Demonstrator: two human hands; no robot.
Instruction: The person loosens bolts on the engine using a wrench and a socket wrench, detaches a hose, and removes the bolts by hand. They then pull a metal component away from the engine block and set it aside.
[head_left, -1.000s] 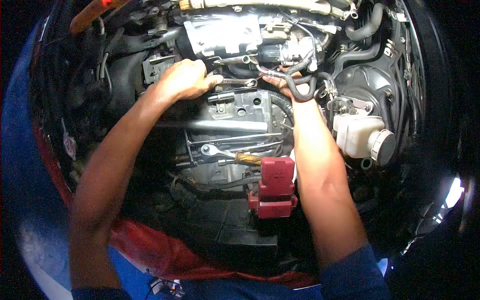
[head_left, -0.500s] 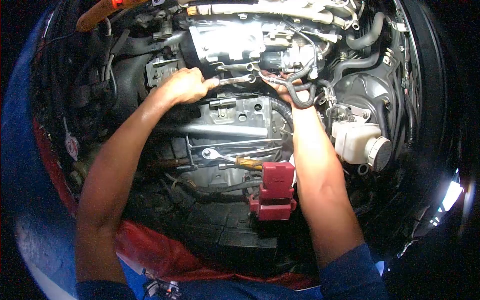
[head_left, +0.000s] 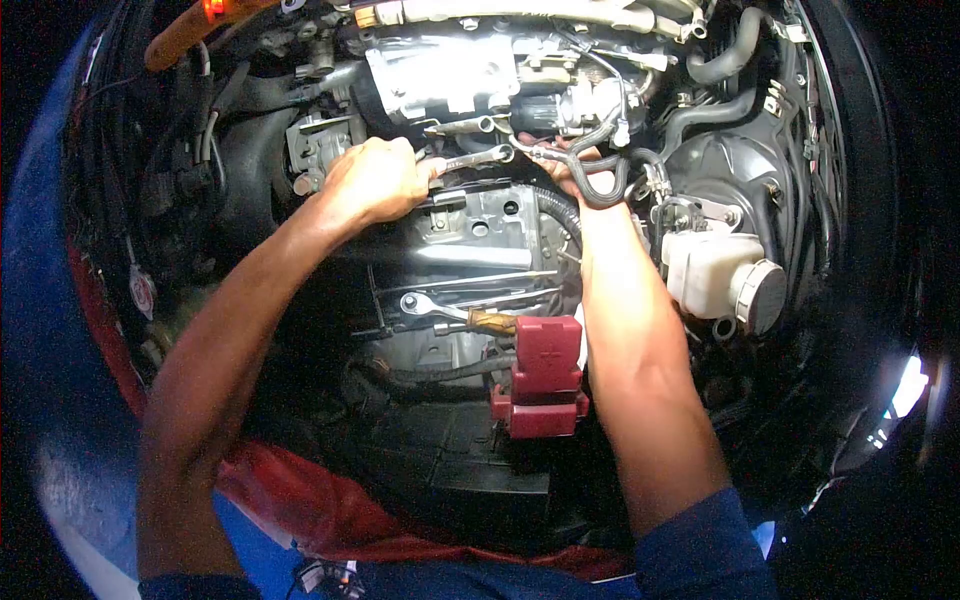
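My left hand (head_left: 378, 180) is wrapped round a metal wrench (head_left: 470, 160) whose ring end points right, just below a short metal pipe (head_left: 465, 126). Beyond the looped black hose (head_left: 603, 190), my right hand (head_left: 575, 170) reaches in among the engine parts near the ring end. Some of its fingers are hidden behind the hose, and whether they hold anything is unclear. A bright metal cover (head_left: 440, 80) lies above both hands.
A ratchet (head_left: 425, 305) and long thin metal rods lie below the hands, beside a red terminal cover (head_left: 547, 360). A white reservoir (head_left: 705, 270) stands at the right. An orange lamp (head_left: 190, 30) is at the upper left.
My left hand has shifted slightly and the wrench now tilts more, its ring end raised to the right. The whole view has moved a little. My right hand stays behind the hose.
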